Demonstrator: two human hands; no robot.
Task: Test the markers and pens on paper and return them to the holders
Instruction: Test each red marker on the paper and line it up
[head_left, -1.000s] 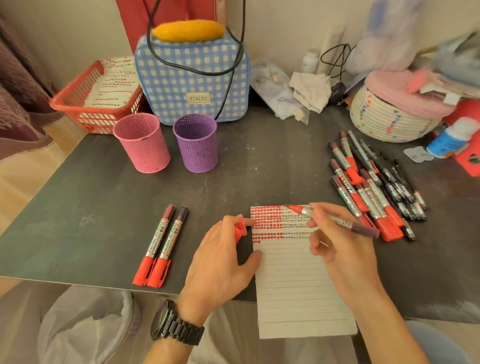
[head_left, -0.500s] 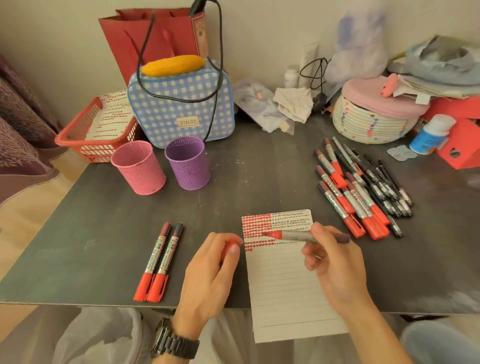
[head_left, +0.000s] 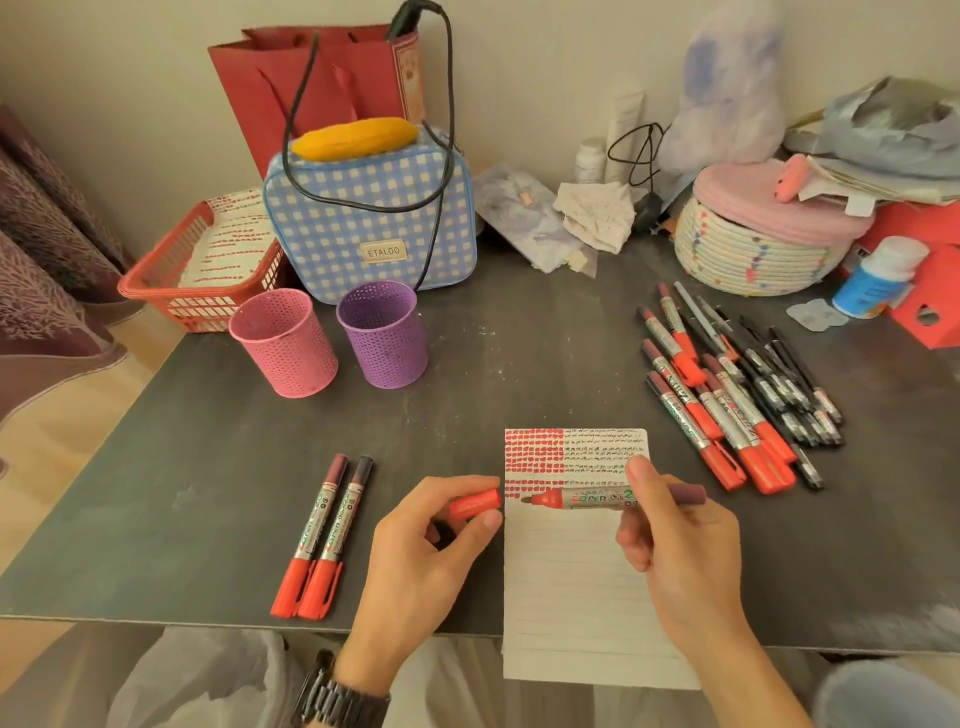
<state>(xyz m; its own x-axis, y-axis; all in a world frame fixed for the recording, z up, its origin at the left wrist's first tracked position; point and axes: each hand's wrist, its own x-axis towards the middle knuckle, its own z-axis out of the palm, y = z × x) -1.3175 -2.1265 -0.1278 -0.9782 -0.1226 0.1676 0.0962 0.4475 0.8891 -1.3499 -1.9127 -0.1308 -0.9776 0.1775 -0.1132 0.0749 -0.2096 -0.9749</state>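
A dark grey worktop (head_left: 519, 364), scuffed with pale specks. A lined paper (head_left: 576, 587) lies at the near edge, its near end hanging over, its far end filled with red and black marks. Left of it two capped markers (head_left: 322, 535) lie side by side, touching. To the right is a pile of markers and pens (head_left: 727, 395). Further back on the left a pink holder (head_left: 283, 345) and a purple holder (head_left: 382, 335) stand upright, just beside each other. Behind them are a red basket (head_left: 156, 283), a checked bag (head_left: 369, 228), a crumpled cloth (head_left: 597, 213) and a woven basket (head_left: 748, 254).
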